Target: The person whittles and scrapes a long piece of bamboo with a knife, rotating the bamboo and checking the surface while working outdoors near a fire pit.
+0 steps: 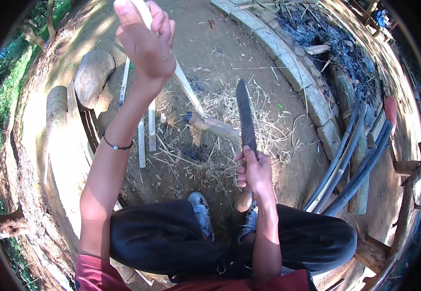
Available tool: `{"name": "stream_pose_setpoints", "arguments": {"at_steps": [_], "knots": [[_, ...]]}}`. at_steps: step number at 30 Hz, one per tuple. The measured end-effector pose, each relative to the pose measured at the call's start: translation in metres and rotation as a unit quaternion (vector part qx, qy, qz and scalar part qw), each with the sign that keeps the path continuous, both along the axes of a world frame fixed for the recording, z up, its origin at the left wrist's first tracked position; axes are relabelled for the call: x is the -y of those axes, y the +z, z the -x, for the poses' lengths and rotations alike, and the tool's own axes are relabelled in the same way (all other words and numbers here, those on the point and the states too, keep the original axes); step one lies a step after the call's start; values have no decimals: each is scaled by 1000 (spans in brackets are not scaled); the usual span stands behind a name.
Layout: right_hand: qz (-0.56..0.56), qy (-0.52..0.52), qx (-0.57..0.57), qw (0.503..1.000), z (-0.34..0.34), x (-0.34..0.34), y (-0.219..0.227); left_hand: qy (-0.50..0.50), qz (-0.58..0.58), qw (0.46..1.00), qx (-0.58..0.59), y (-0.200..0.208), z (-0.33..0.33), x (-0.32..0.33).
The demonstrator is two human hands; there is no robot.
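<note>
My left hand [147,43] is raised at the top, fingers closed round a long pale wooden strip [187,89]. The strip slants down, and its lower end meets a short log [215,127] lying on the ground. My right hand [255,173] grips a machete [246,109] by its wooden handle, with the dark blade pointing away from me. The blade stands apart from the strip, to its right, and crosses in front of the log's right end. Thin curled wood shavings [273,128] lie scattered around the log.
Several pale slats [141,144] lie left of the shavings. A large stone [93,77] sits farther left. A curved stone border [288,68] edges an ash heap [317,29] at the far right. Dark poles [360,174] lean near my right knee.
</note>
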State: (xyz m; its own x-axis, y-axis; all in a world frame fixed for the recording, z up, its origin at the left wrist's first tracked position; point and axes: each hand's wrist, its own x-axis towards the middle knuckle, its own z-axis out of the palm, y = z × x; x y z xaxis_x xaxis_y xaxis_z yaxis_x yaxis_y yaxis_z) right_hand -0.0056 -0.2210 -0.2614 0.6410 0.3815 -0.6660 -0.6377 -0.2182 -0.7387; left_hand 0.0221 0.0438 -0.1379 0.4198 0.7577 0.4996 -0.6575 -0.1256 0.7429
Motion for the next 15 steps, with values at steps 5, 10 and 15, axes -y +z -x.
{"name": "stream_pose_setpoints", "arguments": {"at_steps": [5,10,15], "knots": [[-21,59,75,995,29,-21,-15,94,-149,983,-52,4,2,13],[-41,74,274,958,42,-68,14,242,-144,957,-72,3,-4,23],[-18,95,301,949,53,-85,10,233,-171,950,-118,0,3,22]]}}
